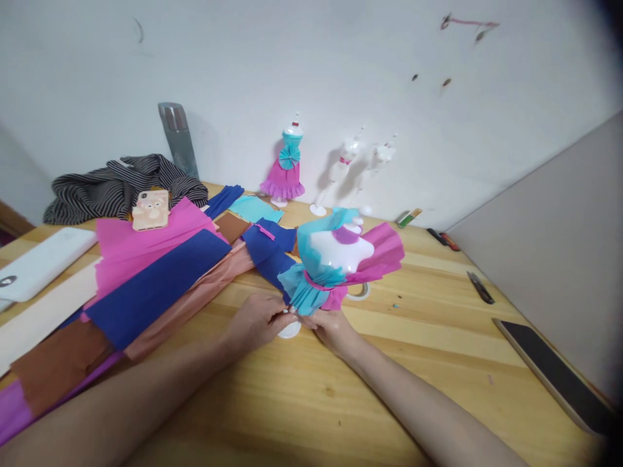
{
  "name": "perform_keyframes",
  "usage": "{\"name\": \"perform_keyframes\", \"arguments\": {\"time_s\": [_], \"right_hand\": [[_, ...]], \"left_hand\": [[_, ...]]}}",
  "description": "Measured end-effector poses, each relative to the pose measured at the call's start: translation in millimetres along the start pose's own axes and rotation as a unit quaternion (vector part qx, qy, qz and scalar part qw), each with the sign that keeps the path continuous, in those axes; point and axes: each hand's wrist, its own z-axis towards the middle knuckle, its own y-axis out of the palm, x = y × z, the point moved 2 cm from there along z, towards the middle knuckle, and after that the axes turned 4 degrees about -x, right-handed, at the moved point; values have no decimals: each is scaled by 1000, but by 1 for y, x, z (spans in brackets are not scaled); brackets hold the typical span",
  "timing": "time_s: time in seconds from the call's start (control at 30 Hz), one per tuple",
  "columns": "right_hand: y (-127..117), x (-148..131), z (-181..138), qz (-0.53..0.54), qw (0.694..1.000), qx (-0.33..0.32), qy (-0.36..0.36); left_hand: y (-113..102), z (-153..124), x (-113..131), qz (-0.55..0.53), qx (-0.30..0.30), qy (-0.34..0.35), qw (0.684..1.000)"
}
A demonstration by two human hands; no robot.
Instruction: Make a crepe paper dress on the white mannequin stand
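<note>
A small white dress form (335,251) stands in front of me, tilted in view, wrapped in turquoise crepe paper (310,295) gathered at the waist under a pink band. Magenta crepe paper (382,253) flares out on its right side, and its neck carries a purple collar. Below the turquoise skirt, my left hand (257,319) is closed with thumb and fingers pinched at the form's lower stem, just above the round white base (290,329). My right hand (331,329) is closed around the same low part from the other side; its fingertips are partly hidden under the paper.
Crepe paper strips (158,285) in several colours cover the left, with a phone (150,211) on them. Behind stand a dressed form (287,168), two bare forms (341,170) and a bottle (179,139). A tape roll (359,293), cutter (480,288) and dark tablet-like slab (549,373) lie right.
</note>
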Motion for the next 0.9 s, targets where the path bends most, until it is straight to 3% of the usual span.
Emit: {"name": "perform_keyframes", "arguments": {"time_s": [0.63,0.9], "right_hand": [[-12,25,-5,4,1000,22,8],[-16,24,-4,-48,997,49,-19]], "left_hand": [[2,0,7,-72,7,19,997],[6,2,3,-3,32,31,999]]}}
